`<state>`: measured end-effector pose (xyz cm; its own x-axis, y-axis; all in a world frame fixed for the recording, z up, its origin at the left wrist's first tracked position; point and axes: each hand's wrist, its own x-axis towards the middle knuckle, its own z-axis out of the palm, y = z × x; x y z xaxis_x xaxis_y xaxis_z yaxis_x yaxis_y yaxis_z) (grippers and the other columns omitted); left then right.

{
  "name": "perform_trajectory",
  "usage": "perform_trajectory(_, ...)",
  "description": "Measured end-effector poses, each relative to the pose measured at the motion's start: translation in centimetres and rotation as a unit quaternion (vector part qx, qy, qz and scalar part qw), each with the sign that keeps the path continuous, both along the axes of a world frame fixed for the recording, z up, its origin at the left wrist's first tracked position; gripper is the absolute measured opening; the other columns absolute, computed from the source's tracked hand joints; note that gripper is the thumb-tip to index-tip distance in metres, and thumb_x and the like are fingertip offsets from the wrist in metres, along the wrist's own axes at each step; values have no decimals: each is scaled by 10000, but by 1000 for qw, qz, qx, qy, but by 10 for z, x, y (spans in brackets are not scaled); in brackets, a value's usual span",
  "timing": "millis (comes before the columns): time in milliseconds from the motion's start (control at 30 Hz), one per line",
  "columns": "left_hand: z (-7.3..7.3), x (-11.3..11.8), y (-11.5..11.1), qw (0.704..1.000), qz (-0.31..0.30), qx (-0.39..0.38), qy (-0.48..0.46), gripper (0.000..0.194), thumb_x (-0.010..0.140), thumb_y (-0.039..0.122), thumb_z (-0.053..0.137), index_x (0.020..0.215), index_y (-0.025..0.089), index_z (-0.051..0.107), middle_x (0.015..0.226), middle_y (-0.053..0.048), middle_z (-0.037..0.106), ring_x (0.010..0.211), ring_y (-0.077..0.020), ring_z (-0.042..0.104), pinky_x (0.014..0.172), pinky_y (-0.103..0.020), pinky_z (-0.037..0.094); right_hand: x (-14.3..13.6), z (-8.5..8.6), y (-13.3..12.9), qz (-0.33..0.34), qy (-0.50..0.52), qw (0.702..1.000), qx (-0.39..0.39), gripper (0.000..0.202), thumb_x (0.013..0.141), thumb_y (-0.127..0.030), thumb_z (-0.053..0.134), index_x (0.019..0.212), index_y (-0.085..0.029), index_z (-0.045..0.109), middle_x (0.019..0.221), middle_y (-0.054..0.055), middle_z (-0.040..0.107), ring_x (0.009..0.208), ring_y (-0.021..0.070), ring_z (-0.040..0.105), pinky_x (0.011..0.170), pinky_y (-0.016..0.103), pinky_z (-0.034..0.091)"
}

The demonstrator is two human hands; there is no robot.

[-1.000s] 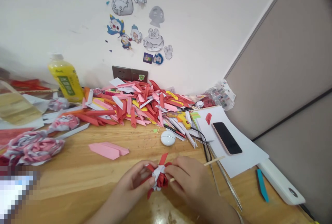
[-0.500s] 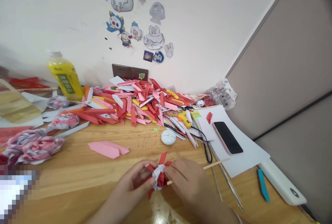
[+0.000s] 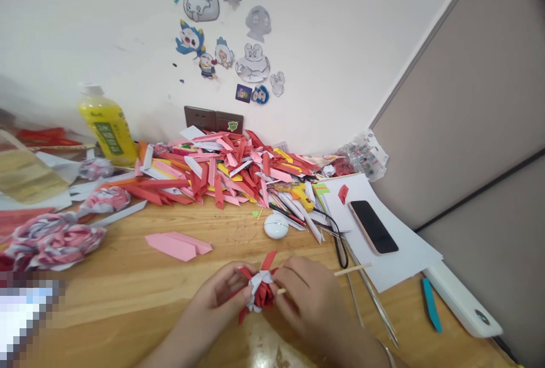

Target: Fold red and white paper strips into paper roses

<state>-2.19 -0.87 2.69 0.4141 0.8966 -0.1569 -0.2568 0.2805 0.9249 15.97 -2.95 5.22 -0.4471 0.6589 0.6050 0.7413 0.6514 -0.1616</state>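
A red and white folded-paper flower (image 3: 263, 294) with red strips sticking out is held just above the wooden table. My left hand (image 3: 223, 294) is closed on its left side, the thumb pressed on the white paper. My right hand (image 3: 309, 291) is closed round a thin wooden stick (image 3: 353, 269), whose near end shows beside the flower. Its fingertips also touch the flower's right edge. What lies under the right fingers is hidden. Folded pink paper strips (image 3: 179, 245) lie to the left of the hands.
A heap of folded red, pink, white and yellow strips (image 3: 221, 166) runs along the wall. Nearby are a yellow glue gun (image 3: 301, 194), a white case (image 3: 276, 226), a phone (image 3: 373, 227) on white sheets, thin wires (image 3: 381, 305), paper flowers (image 3: 68, 237) and a yellow drink bottle (image 3: 106, 126).
The flower has turned slightly in my fingers, with more of its red centre showing. My right hand and the stick have shifted a little; the stick's near end sits a bit higher and further right.
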Motion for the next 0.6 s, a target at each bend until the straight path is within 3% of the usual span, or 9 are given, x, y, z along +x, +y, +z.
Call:
perform_trajectory(267,-1,-2,0,1000,-9,7,-11,327,648,486,803,798,220,683,834,-28,730,861,-241,671,819,-344,493,3,-7,3,-5,54,990,-134,306,972,-245,389,781,-176,619,731,42,607,653,164,554,570,267,366)
perform_trajectory(600,-8,0,0,999,-28,14,-15,310,681,473,786,821,220,678,862,-23,724,877,-231,660,827,-338,488,3,-2,0,3,67,984,-163,217,933,-222,447,793,-171,605,759,41,598,674,167,546,591,263,349)
